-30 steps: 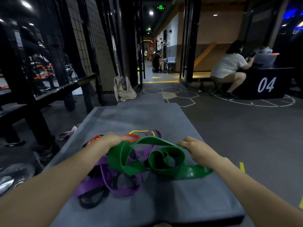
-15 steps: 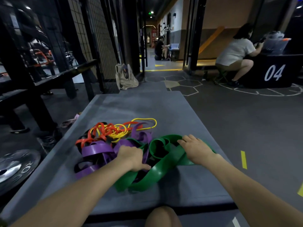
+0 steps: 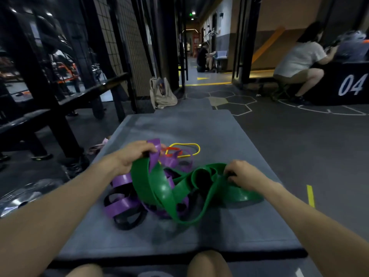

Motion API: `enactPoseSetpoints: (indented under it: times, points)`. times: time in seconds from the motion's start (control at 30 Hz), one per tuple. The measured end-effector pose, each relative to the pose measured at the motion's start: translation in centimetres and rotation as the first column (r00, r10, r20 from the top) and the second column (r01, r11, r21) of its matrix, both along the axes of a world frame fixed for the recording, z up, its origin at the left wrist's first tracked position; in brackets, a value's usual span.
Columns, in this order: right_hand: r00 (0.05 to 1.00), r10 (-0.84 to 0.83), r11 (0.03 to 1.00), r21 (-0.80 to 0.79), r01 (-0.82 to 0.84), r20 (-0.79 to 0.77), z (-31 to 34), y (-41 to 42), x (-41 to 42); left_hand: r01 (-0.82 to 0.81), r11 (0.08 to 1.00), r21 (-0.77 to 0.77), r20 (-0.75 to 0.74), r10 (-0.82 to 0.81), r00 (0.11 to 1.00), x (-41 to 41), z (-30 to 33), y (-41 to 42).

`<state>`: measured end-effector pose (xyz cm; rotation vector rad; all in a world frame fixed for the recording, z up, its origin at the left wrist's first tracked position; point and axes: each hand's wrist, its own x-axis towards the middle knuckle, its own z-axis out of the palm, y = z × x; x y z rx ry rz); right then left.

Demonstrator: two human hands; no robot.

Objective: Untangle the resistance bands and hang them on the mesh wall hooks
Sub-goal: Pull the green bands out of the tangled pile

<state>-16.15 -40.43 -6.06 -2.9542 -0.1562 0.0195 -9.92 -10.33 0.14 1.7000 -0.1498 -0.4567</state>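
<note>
I see a grey padded mat [image 3: 209, 126] laid flat on the dark gym floor [image 3: 299, 146], its near edge trimmed in black. On the mat lies a tangle of resistance bands: a wide green band [image 3: 159, 188] looped over purple bands [image 3: 121, 204], with a black band [image 3: 127, 222] at the near left. Behind them sit a thin yellow band [image 3: 185, 144] and an orange one [image 3: 172, 149]. The knot's middle is blurred, so I can't quite tell which loop crosses which.

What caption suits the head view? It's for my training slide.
Both hands, left and right, grip a green band tangled with purple bands on a grey mat.
</note>
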Motion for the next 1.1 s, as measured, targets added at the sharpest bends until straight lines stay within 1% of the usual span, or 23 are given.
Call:
enactPoseSetpoints:
  times: [0.07,0.17,0.27,0.37,0.43,0.5,0.57,0.63,0.67,0.7,0.77,0.87,0.9,0.97,1.03,1.1]
  points:
    - [0.987,-0.101,0.99,0.111,0.088,0.123,0.9,0.1,0.7,0.026,0.998,-0.058,0.062,-0.022,0.998,0.0,1.8,0.0]
    - [0.934,-0.244,0.948,0.266,0.173,0.262,2.9,0.2,1.3,0.09,0.993,-0.076,0.159,-0.077,0.984,-0.5,4.4,-0.9]
    - [0.883,-0.315,0.928,0.309,0.209,0.348,4.5,0.2,1.3,0.132,0.989,-0.069,0.215,-0.114,0.97,-1.0,6.3,-1.2]
    - [0.829,-0.386,0.9,0.36,0.244,0.404,5.8,0.2,1.1,0.18,0.981,-0.068,0.187,-0.165,0.968,-1.4,7.2,-1.3]
    - [0.829,-0.373,0.894,0.4,0.2,0.417,6.6,0.8,1.1,0.244,0.968,-0.055,0.186,-0.23,0.955,-1.6,7.3,-1.9]
    - [0.84,-0.335,0.887,0.444,0.128,0.426,7.4,2.1,1.1,0.289,0.957,0.012,0.213,-0.285,0.935,-2.0,7.2,-3.3]
    - [0.857,-0.284,0.872,0.487,0.045,0.43,8.1,3.8,1.1,0.257,0.96,0.107,0.276,-0.277,0.92,-2.3,6.5,-5.4]
    - [0.88,-0.211,0.839,0.54,-0.06,0.426,8.6,5.4,0.7,0.169,0.961,0.219,0.405,-0.247,0.88,-2.0,5.6,-7.3]
    - [0.893,-0.191,0.804,0.587,-0.097,0.408,8.8,5.8,0.7,0.15,0.954,0.258,0.434,-0.253,0.865,-1.7,5.2,-8.0]
    - [0.912,-0.186,0.748,0.655,-0.111,0.366,8.9,5.8,0.6,0.157,0.947,0.281,0.42,-0.268,0.867,-1.5,4.9,-8.6]
    - [0.956,-0.174,0.591,0.801,-0.091,0.238,9.1,5.4,0.2,0.213,0.942,0.258,0.309,-0.29,0.906,-1.2,4.4,-9.2]
    - [0.991,-0.121,0.355,0.935,-0.018,0.064,9.2,5.0,-0.6,0.309,0.914,0.262,0.159,-0.356,0.921,-1.7,3.7,-9.7]
    - [0.995,-0.104,0.26,0.965,0.023,0.005,9.3,5.1,-0.7,0.327,0.909,0.258,0.105,-0.363,0.926,-1.8,3.3,-9.8]
    - [0.994,-0.045,0.079,0.992,0.099,-0.096,9.5,5.5,-1.0,0.338,0.92,0.197,0.009,-0.346,0.938,-1.9,2.6,-10.0]
    - [0.983,0.01,-0.026,0.983,0.183,-0.183,9.8,6.0,-1.4,0.288,0.947,0.14,-0.038,-0.285,0.958,-1.9,1.7,-10.6]
    - [0.98,0.021,-0.094,0.975,0.201,-0.2,10.0,6.3,-1.4,0.195,0.974,0.116,-0.063,-0.188,0.98,-2.1,0.8,-11.4]
